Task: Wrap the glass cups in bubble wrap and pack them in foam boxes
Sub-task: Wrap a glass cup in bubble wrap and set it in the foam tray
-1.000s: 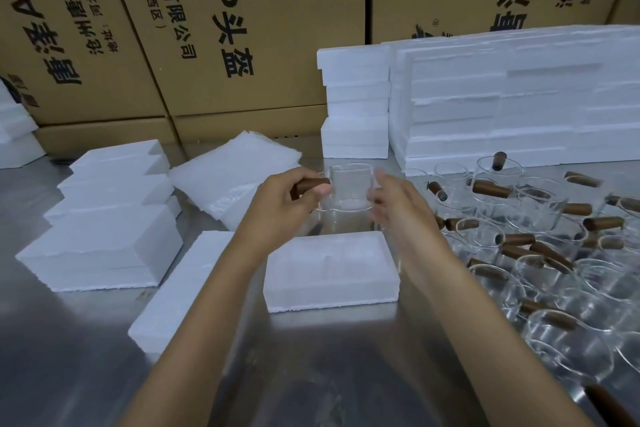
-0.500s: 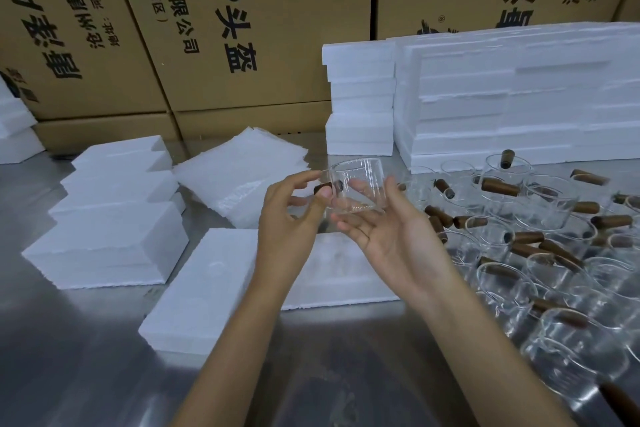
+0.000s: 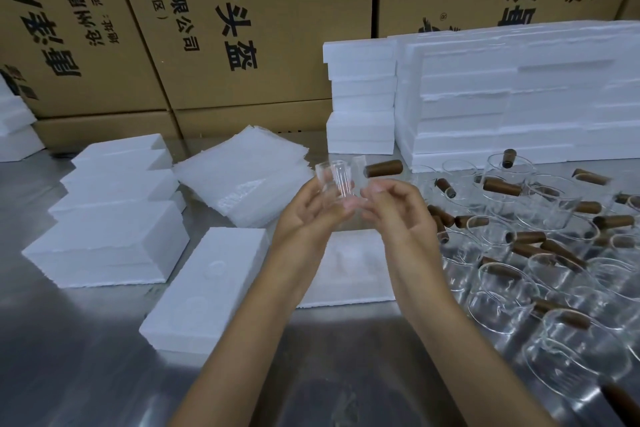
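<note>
Both grips, left hand (image 3: 308, 215), right hand (image 3: 398, 208), grasping blurred glass cup (image 3: 337, 182), palms hidden

Printed brown cardboard cartons (image 3: 242, 28) stand behind the shiny metal table (image 3: 69, 357).

Readable text stands only on the brown corrugated cardboard cartons (image 3: 242, 28) stacked well beyond the fingers (image 3: 346, 208), printed in black and turned sideways. The middle carton reads "–P头盔", "科技有限公司" and "(西区)". The leftmost carton shows "沧州" and "地址:". The remaining characters cannot be read with certainty.
</note>
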The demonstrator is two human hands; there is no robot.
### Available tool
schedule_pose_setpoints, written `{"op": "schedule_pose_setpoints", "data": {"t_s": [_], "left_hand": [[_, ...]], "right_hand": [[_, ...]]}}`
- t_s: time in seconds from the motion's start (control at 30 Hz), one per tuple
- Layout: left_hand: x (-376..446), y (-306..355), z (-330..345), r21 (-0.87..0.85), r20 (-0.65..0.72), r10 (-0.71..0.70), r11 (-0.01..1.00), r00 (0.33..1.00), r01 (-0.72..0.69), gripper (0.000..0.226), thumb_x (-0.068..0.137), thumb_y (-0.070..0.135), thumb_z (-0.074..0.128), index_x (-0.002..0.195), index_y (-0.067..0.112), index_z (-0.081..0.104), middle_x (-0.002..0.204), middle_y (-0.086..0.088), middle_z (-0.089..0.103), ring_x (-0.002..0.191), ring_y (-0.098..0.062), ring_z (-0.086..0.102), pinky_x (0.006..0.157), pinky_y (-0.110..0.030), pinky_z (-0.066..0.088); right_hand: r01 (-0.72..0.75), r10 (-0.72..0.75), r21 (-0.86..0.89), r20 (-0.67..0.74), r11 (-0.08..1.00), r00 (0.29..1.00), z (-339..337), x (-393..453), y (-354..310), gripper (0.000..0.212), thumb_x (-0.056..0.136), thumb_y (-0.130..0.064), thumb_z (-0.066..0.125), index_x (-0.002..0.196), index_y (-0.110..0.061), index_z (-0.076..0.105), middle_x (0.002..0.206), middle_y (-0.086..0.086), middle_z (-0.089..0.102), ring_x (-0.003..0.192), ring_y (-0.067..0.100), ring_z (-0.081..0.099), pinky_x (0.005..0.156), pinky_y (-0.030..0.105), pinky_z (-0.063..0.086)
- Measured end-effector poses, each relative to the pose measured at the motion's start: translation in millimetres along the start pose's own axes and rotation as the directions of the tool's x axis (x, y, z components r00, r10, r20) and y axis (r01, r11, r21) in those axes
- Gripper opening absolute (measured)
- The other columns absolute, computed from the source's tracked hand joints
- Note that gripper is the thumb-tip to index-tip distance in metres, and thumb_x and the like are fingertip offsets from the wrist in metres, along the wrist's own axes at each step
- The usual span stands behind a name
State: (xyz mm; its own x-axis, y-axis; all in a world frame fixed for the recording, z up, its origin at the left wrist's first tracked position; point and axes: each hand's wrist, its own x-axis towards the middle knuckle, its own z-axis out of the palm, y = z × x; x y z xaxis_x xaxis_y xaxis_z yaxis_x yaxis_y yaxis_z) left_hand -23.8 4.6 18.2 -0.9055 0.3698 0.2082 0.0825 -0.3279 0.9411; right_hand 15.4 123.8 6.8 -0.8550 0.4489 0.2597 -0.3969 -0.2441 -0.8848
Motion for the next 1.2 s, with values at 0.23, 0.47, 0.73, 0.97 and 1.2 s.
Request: {"op": "schedule_pose_setpoints", "data": {"t_s": [0.23,0.47,0.73,0.97,1.2], "left_hand": [[4.7,1.0,-17.1,-0.264,0.111,-0.057,0.961,0.992,0.085,0.037,0.087,0.010,0.062,0.123,0.011,0.069,0.129,-0.015,0.066,0.121,-0.027,0.063,0.101,-0.027,0.051],[2.0,0.4,-13.9,0.005,-0.008,-0.012,1.000,1.000,0.012,0.061,0.084,0.014,0.077,0.139,0.022,0.054,0.129,0.004,0.068,0.124,-0.014,0.061,0.097,-0.024,0.051],[-7.1,-24.3,12.3,0.483,-0.127,0.243,0.862,0.962,-0.154,0.081,0.080,0.021,0.083,0.147,0.040,0.041,0.140,0.018,0.057,0.114,0.005,0.062,0.097,-0.028,0.055],[-4.4,-15.6,3.9,0.692,-0.021,0.349,0.681,0.937,-0.238,0.091,0.078,0.021,0.084,0.149,0.042,0.032,0.143,0.024,0.042,0.127,0.010,0.042,0.097,-0.004,0.038],[-7.4,-8.9,3.4,0.725,0.063,0.467,0.586,0.882,-0.362,0.073,0.077,0.015,0.083,0.130,0.050,0.049,0.119,0.024,0.058,0.118,-0.007,0.051,0.086,-0.002,0.037]], "right_hand": [[-0.135,0.134,0.186,0.019,0.973,0.991,-3.2,3.4,-1.4,0.010,0.096,-0.013,0.059,0.096,-0.012,0.069,0.095,0.009,0.074,0.095,0.022,0.071,0.086,0.028,0.053],[0.014,-0.009,-0.075,0.070,0.997,0.997,1.5,-6.2,0.9,0.021,0.094,-0.030,0.062,0.112,-0.021,0.068,0.113,-0.008,0.071,0.112,0.012,0.064,0.100,0.030,0.047],[-0.056,0.058,-0.032,0.037,0.998,0.998,3.7,-7.9,2.1,0.052,0.080,-0.017,0.079,0.125,-0.025,0.055,0.114,-0.003,0.068,0.097,-0.001,0.067,0.076,0.011,0.050],[-0.424,0.354,0.483,0.234,0.766,0.906,-8.3,4.8,-11.2,0.043,0.071,-0.037,0.070,0.104,-0.009,0.071,0.095,0.016,0.069,0.086,0.024,0.066,0.083,0.029,0.054],[-0.532,0.389,0.515,0.365,0.672,0.846,-7.8,0.1,-5.2,0.052,0.080,-0.045,0.061,0.099,0.001,0.074,0.090,0.020,0.067,0.081,0.024,0.065,0.081,0.027,0.054]]}}
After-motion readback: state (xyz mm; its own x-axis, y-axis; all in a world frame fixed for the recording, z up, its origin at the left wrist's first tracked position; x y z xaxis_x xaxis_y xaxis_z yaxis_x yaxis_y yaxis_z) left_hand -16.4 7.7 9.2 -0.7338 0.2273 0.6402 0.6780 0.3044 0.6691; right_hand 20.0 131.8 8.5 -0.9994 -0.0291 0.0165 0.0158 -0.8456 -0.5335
